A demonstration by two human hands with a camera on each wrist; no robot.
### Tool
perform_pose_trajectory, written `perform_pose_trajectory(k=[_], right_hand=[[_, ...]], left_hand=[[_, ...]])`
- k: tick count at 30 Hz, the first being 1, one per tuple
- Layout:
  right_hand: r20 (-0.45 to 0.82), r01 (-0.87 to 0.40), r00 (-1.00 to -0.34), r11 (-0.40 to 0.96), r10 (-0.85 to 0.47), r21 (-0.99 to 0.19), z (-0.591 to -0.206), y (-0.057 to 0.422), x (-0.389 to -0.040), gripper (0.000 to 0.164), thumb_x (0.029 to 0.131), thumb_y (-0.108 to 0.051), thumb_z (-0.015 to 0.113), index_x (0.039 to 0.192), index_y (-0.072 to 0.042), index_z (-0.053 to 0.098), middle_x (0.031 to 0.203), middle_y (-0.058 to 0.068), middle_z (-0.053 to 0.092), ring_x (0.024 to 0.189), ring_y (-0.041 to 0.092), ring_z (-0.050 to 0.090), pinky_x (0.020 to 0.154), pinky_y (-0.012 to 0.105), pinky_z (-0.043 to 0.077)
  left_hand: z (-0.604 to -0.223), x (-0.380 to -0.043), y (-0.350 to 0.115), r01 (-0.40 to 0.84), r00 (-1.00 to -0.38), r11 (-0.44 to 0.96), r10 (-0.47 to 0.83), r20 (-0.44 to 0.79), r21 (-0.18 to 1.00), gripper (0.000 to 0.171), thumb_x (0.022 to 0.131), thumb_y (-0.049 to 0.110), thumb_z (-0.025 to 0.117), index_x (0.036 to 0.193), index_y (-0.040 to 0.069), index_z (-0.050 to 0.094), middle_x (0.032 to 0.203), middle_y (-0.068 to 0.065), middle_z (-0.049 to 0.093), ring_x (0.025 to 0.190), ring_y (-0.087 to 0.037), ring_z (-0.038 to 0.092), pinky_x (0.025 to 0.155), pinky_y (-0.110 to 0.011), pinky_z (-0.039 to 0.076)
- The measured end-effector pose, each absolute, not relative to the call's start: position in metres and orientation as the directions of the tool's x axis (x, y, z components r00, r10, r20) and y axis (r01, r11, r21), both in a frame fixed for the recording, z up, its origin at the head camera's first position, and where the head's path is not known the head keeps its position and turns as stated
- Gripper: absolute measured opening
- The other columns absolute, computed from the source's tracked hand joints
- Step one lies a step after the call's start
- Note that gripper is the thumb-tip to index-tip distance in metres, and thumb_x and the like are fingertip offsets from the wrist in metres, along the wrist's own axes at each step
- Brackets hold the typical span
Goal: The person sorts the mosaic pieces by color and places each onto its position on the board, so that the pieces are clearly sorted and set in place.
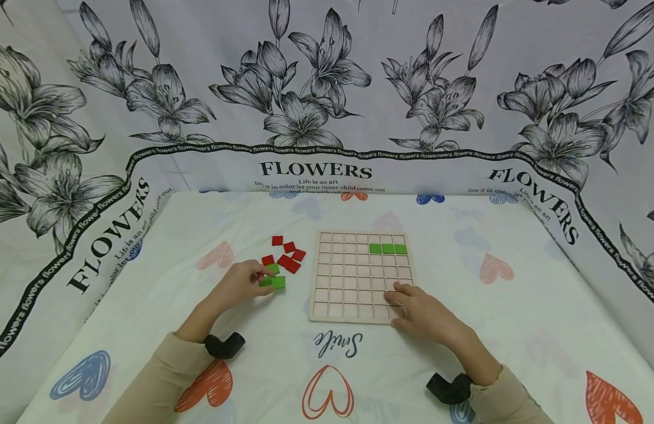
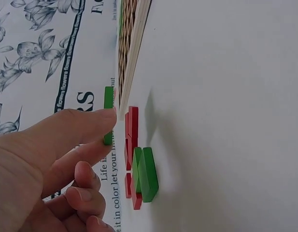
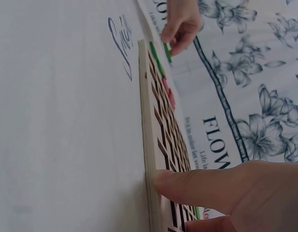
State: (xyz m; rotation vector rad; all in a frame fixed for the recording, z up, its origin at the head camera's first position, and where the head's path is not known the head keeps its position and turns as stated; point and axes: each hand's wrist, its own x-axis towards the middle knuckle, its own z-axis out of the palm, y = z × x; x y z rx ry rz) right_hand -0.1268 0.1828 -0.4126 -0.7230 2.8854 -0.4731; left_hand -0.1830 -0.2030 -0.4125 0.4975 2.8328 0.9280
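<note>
My left hand (image 1: 242, 281) pinches a square green tile (image 2: 108, 98) between thumb and forefinger, raised above the table, its other fingers curled loosely. Below it, further green tiles (image 1: 278, 282) lie on the cloth, partly hidden by the hand in the head view. Several red tiles (image 1: 290, 264) are scattered just beyond them. To their right lies a flat wooden grid board (image 1: 337, 282) with three green tiles (image 1: 382, 249) in a row in its upper right cells. My right hand (image 1: 425, 315) rests on the board's near right corner, with the thumb (image 3: 175, 182) at the front edge.
A white cloth (image 1: 274, 365) printed with hearts and the word Smile covers the table. Behind and at both sides hangs a flower-printed curtain (image 1: 316, 118). Black straps (image 1: 224, 345) sit at both wrists, beside the beige sleeves.
</note>
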Motion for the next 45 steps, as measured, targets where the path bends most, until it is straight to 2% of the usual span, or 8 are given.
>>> perform_pose_trajectory(k=[5,15,25,34,39,45], right_hand=[[-0.050,-0.438,-0.877,0.837,-0.478,-0.330,-0.413,0.183,-0.127,0.050,0.084,-0.023,0.073,0.130,-0.006,0.059,0.140,0.024,0.052,0.128,0.042,0.051,0.100,0.053,0.046],[-0.049,-0.435,-0.876,0.831,-0.479,-0.346,-0.414,0.183,-0.127,0.046,0.087,-0.020,0.070,0.129,-0.006,0.060,0.139,0.025,0.052,0.129,0.043,0.050,0.100,0.055,0.045],[-0.055,-0.432,-0.877,0.835,-0.476,-0.341,-0.414,0.183,-0.127,0.047,0.086,-0.020,0.070,0.129,-0.007,0.060,0.139,0.025,0.052,0.128,0.043,0.051,0.100,0.055,0.045],[-0.050,-0.431,-0.880,0.838,-0.473,-0.336,-0.415,0.183,-0.127,0.047,0.086,-0.020,0.071,0.129,-0.006,0.060,0.139,0.025,0.052,0.128,0.043,0.051,0.100,0.055,0.045],[-0.054,-0.424,-0.882,0.839,-0.468,-0.341,-0.415,0.183,-0.128,0.047,0.086,-0.020,0.071,0.129,-0.007,0.059,0.139,0.025,0.052,0.128,0.043,0.051,0.099,0.055,0.046],[-0.061,-0.427,-0.879,0.836,-0.473,-0.345,-0.414,0.183,-0.128,0.047,0.086,-0.021,0.071,0.130,-0.007,0.059,0.139,0.024,0.052,0.128,0.043,0.050,0.100,0.054,0.046]], left_hand=[[-0.411,-0.186,-0.196,0.249,-0.942,0.755,0.334,-0.029,0.606,0.021,0.080,0.013,0.076,0.099,0.004,0.073,0.076,-0.009,0.053,0.073,-0.014,0.045,0.060,-0.020,0.036],[-0.411,-0.190,-0.181,0.284,-0.933,0.739,0.361,-0.002,0.611,0.021,0.078,0.013,0.078,0.097,0.005,0.073,0.074,-0.005,0.051,0.071,-0.013,0.044,0.061,-0.020,0.035],[-0.409,-0.195,-0.166,0.294,-0.927,0.706,0.374,0.013,0.645,0.013,0.079,0.010,0.074,0.092,0.006,0.072,0.075,-0.002,0.051,0.074,-0.014,0.045,0.063,-0.020,0.035],[-0.410,-0.200,-0.156,0.294,-0.924,0.704,0.383,0.002,0.647,0.023,0.079,0.013,0.076,0.099,0.003,0.073,0.075,-0.003,0.054,0.074,-0.014,0.047,0.063,-0.019,0.036],[-0.409,-0.202,-0.150,0.282,-0.925,0.716,0.381,-0.018,0.639,0.022,0.079,0.014,0.076,0.099,0.005,0.073,0.072,-0.002,0.052,0.078,-0.017,0.049,0.065,-0.020,0.037],[-0.408,-0.205,-0.143,0.301,-0.920,0.713,0.393,-0.005,0.634,0.022,0.078,0.014,0.078,0.097,0.005,0.073,0.068,-0.001,0.048,0.073,-0.014,0.046,0.064,-0.021,0.035]])
